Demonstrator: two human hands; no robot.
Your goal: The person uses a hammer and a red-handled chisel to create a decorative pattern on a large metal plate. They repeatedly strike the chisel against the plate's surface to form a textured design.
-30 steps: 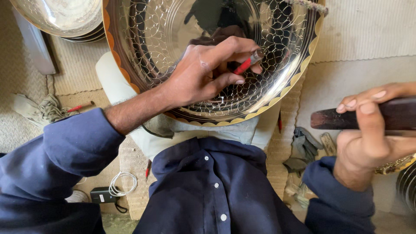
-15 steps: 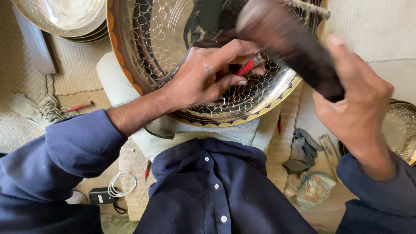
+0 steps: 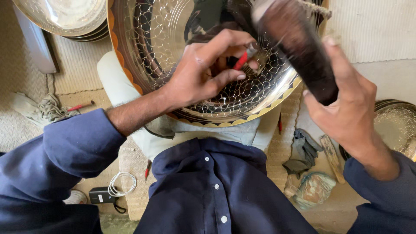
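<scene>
Seen from above, a person in a dark blue buttoned shirt sat on a floor covered with pale woven matting. A large round metal tray, engraved with a net of looping circles and edged with an orange and black scalloped border, rested tilted on the person's lap.

The left hand lay on the tray's engraved face, its grip closed around a thin red-handled chisel pinched between thumb and fingers, the tip against the metal. The right hand was raised just beside it, its grip wrapped tight around the handle of a dark wooden mallet, whose blurred head was above the chisel and hid part of the tray's upper rim.

A stack of similar shiny trays lay at the top left. On the matting to the left were a crumpled rag and a small red-handled tool. Near the left knee lay a black charger with a coiled white cable. To the right of the lap were a dark grey cloth, a bundled plastic bag and a wooden piece, with another engraved tray partly hidden behind the right wrist.
</scene>
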